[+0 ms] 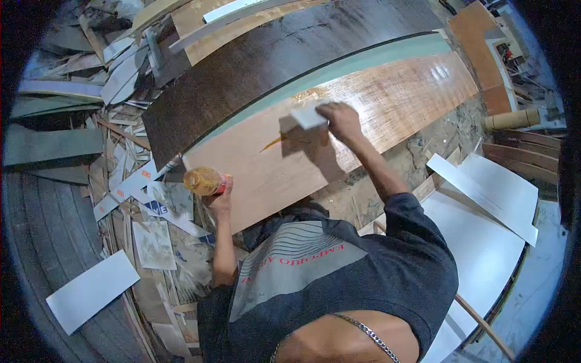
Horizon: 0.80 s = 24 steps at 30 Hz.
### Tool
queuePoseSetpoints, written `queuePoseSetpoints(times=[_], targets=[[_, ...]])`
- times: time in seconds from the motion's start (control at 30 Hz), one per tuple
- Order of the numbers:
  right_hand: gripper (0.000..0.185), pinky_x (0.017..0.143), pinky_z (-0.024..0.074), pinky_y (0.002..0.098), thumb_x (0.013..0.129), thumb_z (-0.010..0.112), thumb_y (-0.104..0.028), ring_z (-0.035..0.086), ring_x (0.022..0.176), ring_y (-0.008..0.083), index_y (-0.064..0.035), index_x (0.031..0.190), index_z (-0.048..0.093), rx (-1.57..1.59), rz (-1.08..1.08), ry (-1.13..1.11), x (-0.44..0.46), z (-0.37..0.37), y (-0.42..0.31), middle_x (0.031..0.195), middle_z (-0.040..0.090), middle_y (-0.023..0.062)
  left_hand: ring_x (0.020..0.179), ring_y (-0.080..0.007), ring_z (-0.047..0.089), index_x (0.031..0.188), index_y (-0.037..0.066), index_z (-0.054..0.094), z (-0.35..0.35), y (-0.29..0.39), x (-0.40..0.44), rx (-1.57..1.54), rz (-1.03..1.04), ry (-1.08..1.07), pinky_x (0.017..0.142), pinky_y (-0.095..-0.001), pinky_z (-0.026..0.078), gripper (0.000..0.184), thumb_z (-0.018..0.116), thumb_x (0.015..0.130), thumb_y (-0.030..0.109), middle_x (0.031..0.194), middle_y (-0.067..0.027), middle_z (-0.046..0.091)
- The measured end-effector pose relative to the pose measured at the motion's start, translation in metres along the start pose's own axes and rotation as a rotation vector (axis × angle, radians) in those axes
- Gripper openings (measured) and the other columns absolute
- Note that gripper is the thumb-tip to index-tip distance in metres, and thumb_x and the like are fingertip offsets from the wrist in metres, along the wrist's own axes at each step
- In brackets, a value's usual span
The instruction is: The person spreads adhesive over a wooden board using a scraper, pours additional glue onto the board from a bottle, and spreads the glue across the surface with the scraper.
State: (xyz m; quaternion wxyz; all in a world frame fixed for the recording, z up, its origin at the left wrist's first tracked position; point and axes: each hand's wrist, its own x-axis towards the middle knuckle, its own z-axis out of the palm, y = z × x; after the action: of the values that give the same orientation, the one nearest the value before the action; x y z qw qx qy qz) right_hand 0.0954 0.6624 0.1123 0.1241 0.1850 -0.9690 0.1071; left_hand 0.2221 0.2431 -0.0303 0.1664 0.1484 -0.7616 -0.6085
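My right hand [342,121] is closed on a flat white piece [308,117], held over the light wooden board [266,187]. A streak of orange-brown liquid [272,144] lies on the board, just left of the white piece's shadow. The board's right part looks wet and shiny, while its left part is paler and duller. In my left hand [223,189] is a plastic bottle [204,181] with amber contents and a red label, tilted to the left by the board's left end.
Behind the light board lies a dark brown board [242,72], with a pale green strip [357,54] between them. Wood scraps [124,115] cover the left side. White panels [478,242] lie at the right, near a cardboard tube [512,119]. A white sheet [92,291] lies at the lower left.
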Motion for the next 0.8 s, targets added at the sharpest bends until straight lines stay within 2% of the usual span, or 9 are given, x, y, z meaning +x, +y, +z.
queuePoseSetpoints(times=[0.07, 0.2, 0.27, 0.4, 0.5, 0.53, 0.6, 0.77, 0.8], targets=[[0.026, 0.079, 0.0555, 0.0403, 0.082, 0.064, -0.014, 0.068, 0.096, 0.0298, -0.0141, 0.106, 0.073, -0.022, 0.159, -0.062, 0.022, 0.005, 0.019, 0.106, 0.072, 0.0082, 0.089, -0.018, 0.066, 0.11, -0.001, 0.061, 0.008, 0.032, -0.005, -0.129, -0.197, 0.053, 0.081, -0.0355, 0.055, 0.056, 0.092, 0.069, 0.02, 0.103, -0.0088, 0.067], [0.023, 0.076, 0.0557, 0.0421, 0.083, 0.062, -0.019, 0.069, 0.091, 0.0315, -0.015, 0.102, 0.074, -0.119, 0.265, -0.149, 0.053, 0.027, 0.048, 0.097, 0.073, 0.0103, 0.092, -0.0183, 0.065, 0.111, -0.001, 0.061, 0.003, 0.026, -0.001, 0.01, -0.055, 0.047, 0.082, -0.0363, 0.055, 0.059, 0.093, 0.068, 0.022, 0.104, -0.0092, 0.067], [0.022, 0.075, 0.0557, 0.0427, 0.083, 0.062, -0.019, 0.07, 0.09, 0.032, -0.0159, 0.101, 0.075, -0.114, 0.255, -0.206, 0.059, 0.028, 0.046, 0.094, 0.073, 0.0107, 0.094, -0.0185, 0.065, 0.111, -0.002, 0.061, 0.003, 0.046, -0.003, 0.255, 0.003, 0.059, 0.082, -0.0363, 0.055, 0.059, 0.093, 0.068, 0.021, 0.106, -0.0105, 0.067], [0.022, 0.073, 0.0558, 0.0434, 0.081, 0.062, -0.017, 0.07, 0.088, 0.0328, -0.0184, 0.099, 0.075, -0.061, 0.106, -0.341, 0.069, 0.022, 0.036, 0.092, 0.073, 0.0113, 0.093, -0.0196, 0.065, 0.112, -0.002, 0.06, 0.0, 0.004, 0.001, 0.032, -0.028, 0.015, 0.083, -0.0367, 0.055, 0.06, 0.092, 0.068, 0.021, 0.109, -0.0113, 0.066], [0.023, 0.074, 0.0559, 0.0436, 0.08, 0.062, -0.016, 0.07, 0.089, 0.0324, -0.0192, 0.098, 0.075, -0.075, -0.016, -0.43, 0.076, 0.01, 0.031, 0.093, 0.073, 0.0105, 0.095, -0.0215, 0.065, 0.114, -0.002, 0.06, 0.001, 0.052, -0.004, 0.337, -0.229, -0.001, 0.086, -0.0388, 0.054, 0.057, 0.091, 0.07, 0.018, 0.111, -0.0123, 0.066], [0.025, 0.074, 0.0562, 0.0428, 0.077, 0.064, -0.012, 0.07, 0.089, 0.0312, -0.02, 0.098, 0.076, -0.091, 0.037, -0.531, 0.078, 0.002, 0.024, 0.093, 0.074, 0.0083, 0.097, -0.0228, 0.065, 0.116, -0.002, 0.059, -0.003, 0.029, 0.0, -0.173, -0.36, 0.043, 0.089, -0.0395, 0.054, 0.057, 0.089, 0.072, 0.016, 0.112, -0.0117, 0.066], [0.028, 0.074, 0.0564, 0.0424, 0.076, 0.065, -0.009, 0.07, 0.089, 0.0305, -0.0208, 0.098, 0.076, -0.073, 0.055, -0.579, 0.067, -0.014, 0.017, 0.094, 0.074, 0.0071, 0.098, -0.024, 0.065, 0.119, -0.002, 0.058, -0.009, -0.015, 0.007, -0.695, -0.483, 0.073, 0.092, -0.0402, 0.053, 0.057, 0.088, 0.073, 0.015, 0.113, -0.0112, 0.066], [0.033, 0.077, 0.0565, 0.041, 0.076, 0.063, -0.005, 0.07, 0.09, 0.0282, -0.022, 0.099, 0.077, -0.086, 0.191, -0.783, 0.002, -0.031, 0.021, 0.099, 0.075, 0.0056, 0.102, -0.0213, 0.065, 0.121, -0.002, 0.059, -0.01, -0.08, 0.001, -0.283, -0.075, -0.17, 0.098, -0.0416, 0.05, 0.05, 0.083, 0.079, 0.013, 0.11, -0.0096, 0.069], [0.017, 0.073, 0.0563, 0.0454, 0.084, 0.066, -0.031, 0.07, 0.086, 0.0313, -0.0191, 0.093, 0.075, 0.009, 0.129, -0.692, -0.029, -0.013, 0.041, 0.087, 0.072, 0.0112, 0.102, -0.021, 0.065, 0.121, -0.002, 0.059, -0.002, -0.079, 0.002, -0.27, -0.006, -0.205, 0.099, -0.0418, 0.049, 0.05, 0.083, 0.08, 0.013, 0.11, -0.0094, 0.069]])
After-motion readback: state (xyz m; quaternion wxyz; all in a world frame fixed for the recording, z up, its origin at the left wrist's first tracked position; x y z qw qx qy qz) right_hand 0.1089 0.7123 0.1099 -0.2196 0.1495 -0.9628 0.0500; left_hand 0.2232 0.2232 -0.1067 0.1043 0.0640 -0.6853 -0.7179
